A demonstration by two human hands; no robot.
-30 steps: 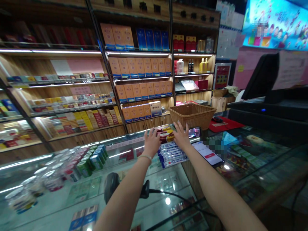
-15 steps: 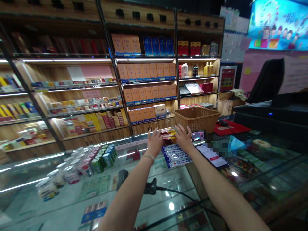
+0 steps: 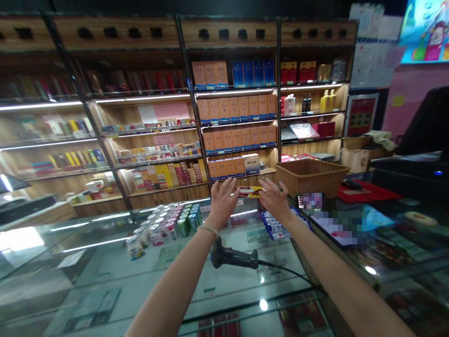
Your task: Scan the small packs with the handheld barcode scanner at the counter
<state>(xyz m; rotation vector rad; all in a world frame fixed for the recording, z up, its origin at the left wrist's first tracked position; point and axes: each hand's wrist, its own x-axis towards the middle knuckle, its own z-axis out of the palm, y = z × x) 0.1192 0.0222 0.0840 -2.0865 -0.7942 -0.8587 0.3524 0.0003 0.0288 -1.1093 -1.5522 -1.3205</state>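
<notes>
The bare left hand (image 3: 224, 202) and bare right hand (image 3: 275, 200), fingers curled partway in, hold thin red-and-yellow packets (image 3: 249, 192) between them over the clear glass counter (image 3: 182, 285), near shiny blue-and-silver packets (image 3: 277, 228).

A: Viewpoint?
B: Head-worn, above and behind the left hand (image 3: 223, 200) and right hand (image 3: 275, 202); forearms (image 3: 180, 276) enter from the bottom edge.
A: Facing?
B: Forward, tipped down. Glass counter (image 3: 242, 286) below the hands, shelves (image 3: 213, 44) well beyond them.
A: How near?
B: Hands near, around mid-frame; wide view. Lit screen (image 3: 426, 35), far right beyond the right hand, cut by the frame edge.
</notes>
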